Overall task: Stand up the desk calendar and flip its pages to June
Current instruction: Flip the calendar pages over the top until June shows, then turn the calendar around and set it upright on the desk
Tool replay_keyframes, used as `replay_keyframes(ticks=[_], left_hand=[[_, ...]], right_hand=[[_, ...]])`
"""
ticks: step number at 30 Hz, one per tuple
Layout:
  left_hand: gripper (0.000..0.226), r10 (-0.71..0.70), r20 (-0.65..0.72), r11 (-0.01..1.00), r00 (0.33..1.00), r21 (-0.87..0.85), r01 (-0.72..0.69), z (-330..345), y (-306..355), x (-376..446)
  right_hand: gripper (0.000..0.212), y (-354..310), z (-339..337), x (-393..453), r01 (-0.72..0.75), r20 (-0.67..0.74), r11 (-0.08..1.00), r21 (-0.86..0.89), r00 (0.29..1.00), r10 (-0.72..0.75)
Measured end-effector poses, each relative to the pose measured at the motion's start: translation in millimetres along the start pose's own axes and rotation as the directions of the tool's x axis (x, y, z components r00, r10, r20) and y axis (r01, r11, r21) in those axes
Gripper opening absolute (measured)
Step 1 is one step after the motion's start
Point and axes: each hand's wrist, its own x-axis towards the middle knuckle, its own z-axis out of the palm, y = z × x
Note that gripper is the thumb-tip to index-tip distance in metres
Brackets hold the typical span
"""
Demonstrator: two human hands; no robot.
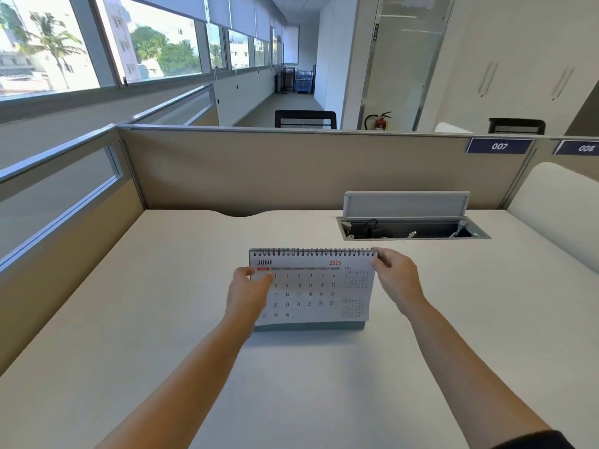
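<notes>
On the desk point(162, 319), mid-way across and just in front of an open cable box point(411, 230), the calendar point(311, 286) stands upright on its teal base, black spiral along the top, front page reading JUNE 2026. The left hand point(248, 291) pinches the page's left edge; the right hand point(397, 275) grips the top right corner by the spiral.

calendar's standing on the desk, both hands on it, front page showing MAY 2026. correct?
Not quite: the front page of the calendar reads JUNE 2026, not May; May appears only as a small side grid on the right of the page. The rest holds: it stands on the desk, with the left hand on its left edge and the right hand at the top right corner. The head view shows it.
</notes>
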Motion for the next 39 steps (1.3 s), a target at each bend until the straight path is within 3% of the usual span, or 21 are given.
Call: replay_keyframes(ticks=[2, 4, 8, 9, 13, 15, 16, 18, 19, 25, 30, 32, 34, 37, 39], left_hand=[[0.039, -0.043, 0.191, 0.999, 0.981, -0.006, 0.045, 15, 9, -10], [0.036, -0.084, 0.297, 0.995, 0.951, -0.017, 0.093, 29, 19, -14], [0.074, -0.153, 0.264, 0.988, 0.952, 0.040, 0.148, 43, 39, -3], [0.073, -0.154, 0.251, 0.987, 0.956, 0.085, 0.136, 43, 42, 0], [0.014, -0.067, 0.264, 0.910, 0.962, 0.412, -0.050, 35, 42, 11], [0.021, 0.048, 0.301, 0.829, 0.952, 0.519, -0.206, 23, 44, 21], [0.030, 0.121, 0.327, 0.740, 0.937, 0.599, -0.305, 17, 46, 28], [0.043, 0.223, 0.379, 0.551, 0.898, 0.711, -0.437, 5, 49, 42], [0.044, 0.233, 0.409, 0.508, 0.882, 0.722, -0.469, -1, 51, 48], [0.050, 0.250, 0.510, 0.376, 0.823, 0.732, -0.568, -21, 54, 69], [0.051, 0.335, 0.477, 0.360, 0.812, 0.732, -0.578, -21, 46, 75], [0.051, 0.357, 0.455, 0.308, 0.816, 0.767, -0.563, -20, 43, 73], [0.054, 0.456, 0.400, 0.295, 0.795, 0.774, -0.560, -22, 40, 69], [0.048, 0.743, 0.096, 0.479, 0.662, 0.615, -0.627, -38, 29, 55], [0.041, 0.757, -0.184, 0.624, 0.627, 0.488, -0.610, -53, 4, 47]], right_hand=[[0.027, -1, 1, -5, 0.014, -0.057, 0.999, -0.052, 0.998, -0.017], [0.022, -5, 2, -14, 0.058, -0.020, 0.998, -0.030, 0.998, -0.059], [0.016, -14, 19, -57, 0.180, 0.162, 0.982, 0.050, 0.969, -0.185], [0.016, -16, 26, -68, 0.225, 0.171, 0.974, 0.032, 0.959, -0.227], [0.028, -29, 52, -98, 0.383, 0.249, 0.923, -0.048, 0.899, -0.360], [0.034, -31, 59, -102, 0.464, 0.352, 0.881, -0.093, 0.843, -0.407], [0.035, -30, 60, -103, 0.485, 0.391, 0.868, -0.102, 0.822, -0.414], [0.034, -25, 60, -102, 0.461, 0.420, 0.883, -0.091, 0.821, -0.386], [0.034, -22, 58, -100, 0.421, 0.418, 0.904, -0.077, 0.836, -0.354], [0.034, -3, 55, -92, 0.149, 0.434, 0.988, -0.043, 0.894, -0.116], [0.031, 4, 55, -90, 0.060, 0.468, 0.997, -0.056, 0.883, -0.026], [0.031, 6, 53, -89, 0.043, 0.468, 0.996, -0.075, 0.884, -0.003], [0.031, 10, 49, -86, 0.006, 0.447, 0.997, -0.080, 0.894, 0.031], [0.034, 24, 39, -78, -0.107, 0.383, 0.993, -0.053, 0.916, 0.119], [0.035, 40, 32, -73, -0.194, 0.319, 0.980, -0.049, 0.926, 0.200]])
